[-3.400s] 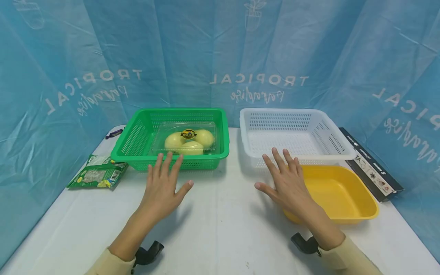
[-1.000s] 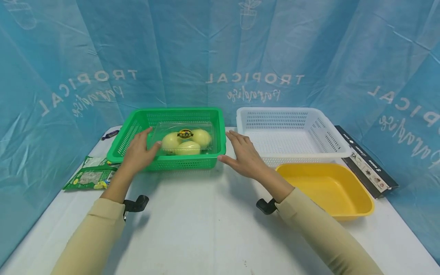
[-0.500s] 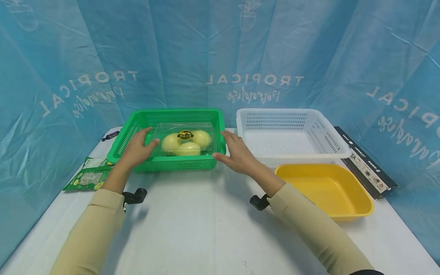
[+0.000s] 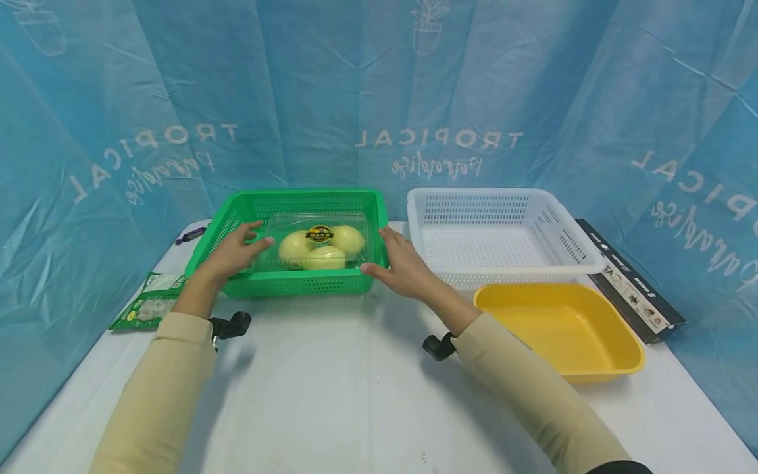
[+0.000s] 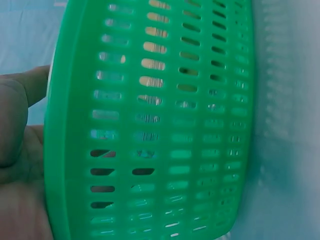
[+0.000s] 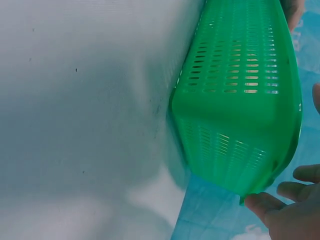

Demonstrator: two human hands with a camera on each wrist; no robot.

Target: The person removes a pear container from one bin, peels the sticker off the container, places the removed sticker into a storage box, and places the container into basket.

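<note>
A green basket (image 4: 302, 285) stands at the back left, holding a clear lidded plastic box (image 4: 272, 230) with pale yellow-green round fruit (image 4: 326, 257). My left hand (image 4: 235, 255) reaches over the basket's left part, thumb toward the box and apart from it. In the left wrist view that hand (image 5: 22, 165) lies behind the green rim; contact is hard to tell. My right hand (image 4: 404, 264) is at the basket's right end, fingers spread. In the right wrist view, a fingertip of the right hand (image 6: 295, 207) meets the rim's corner.
Right of the green basket stands a white basket (image 4: 474, 270), with a yellow tub (image 4: 568, 329) in front of it. A long black box (image 4: 630, 283) lies at the right edge. A green packet (image 4: 139, 309) and a small purple wrapper (image 4: 192, 234) lie at left.
Both hands have moved forward from over the table to the green basket's two ends, the right one also leftward. Over the last half second they shift only slightly; the basket stays in place.
</note>
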